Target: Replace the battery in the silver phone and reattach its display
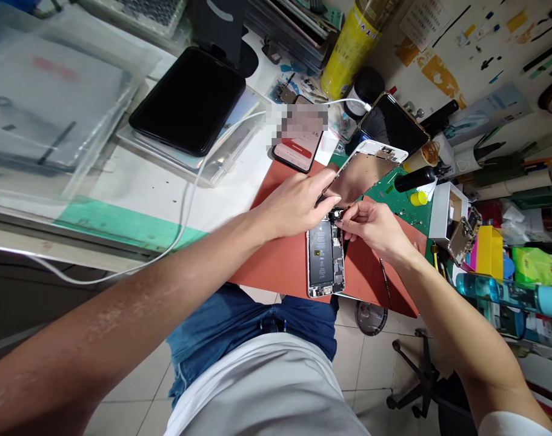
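An opened phone body (pixel 321 254) lies on a red-brown mat (pixel 276 260), its dark battery and circuit parts exposed. Its white-edged screen panel (pixel 364 172) is tilted up beyond the top end, metal-backed inner face toward me. My left hand (pixel 296 203) has the panel's lower left edge between thumb and fingers, the thumb near the top of the phone body. At the body's upper right corner, the fingertips of my right hand (pixel 369 224) are pinched together. Whatever is between them is too small or hidden to make out.
Beyond the mat, a lit phone (pixel 298 142) and a dark phone (pixel 391 127) lie near a yellow spray can (pixel 351 51). A black tablet-like device (pixel 189 100) rests on a plastic case at left, crossed by a white cable (pixel 189 200). Tweezers (pixel 385 281) lie right of the phone body.
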The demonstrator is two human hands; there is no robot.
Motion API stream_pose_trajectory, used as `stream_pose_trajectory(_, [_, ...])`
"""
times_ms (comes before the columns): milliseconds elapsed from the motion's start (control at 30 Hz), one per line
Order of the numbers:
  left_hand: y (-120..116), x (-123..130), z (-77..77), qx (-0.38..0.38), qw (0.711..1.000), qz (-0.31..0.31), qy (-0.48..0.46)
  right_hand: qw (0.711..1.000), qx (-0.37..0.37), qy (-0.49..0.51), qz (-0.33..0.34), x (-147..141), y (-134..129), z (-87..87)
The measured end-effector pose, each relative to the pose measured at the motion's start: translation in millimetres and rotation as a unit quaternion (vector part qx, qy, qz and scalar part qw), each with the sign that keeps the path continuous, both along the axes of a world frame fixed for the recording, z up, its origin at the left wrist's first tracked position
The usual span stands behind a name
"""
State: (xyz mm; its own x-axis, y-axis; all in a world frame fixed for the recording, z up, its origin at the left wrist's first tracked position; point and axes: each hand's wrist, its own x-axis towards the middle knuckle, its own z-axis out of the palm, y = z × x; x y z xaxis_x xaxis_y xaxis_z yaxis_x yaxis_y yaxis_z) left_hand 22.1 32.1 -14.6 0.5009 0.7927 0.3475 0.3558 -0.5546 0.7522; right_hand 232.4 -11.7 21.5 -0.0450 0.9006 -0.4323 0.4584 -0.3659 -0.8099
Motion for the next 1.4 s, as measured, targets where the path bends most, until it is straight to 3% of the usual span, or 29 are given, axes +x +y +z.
stream_pose_trajectory(1400, [0.8,0.3,-1.5,0.002,1.0,0.007,-0.021,1.0,0.007,0.013,-0.009,2.5,-4.0,-4.1])
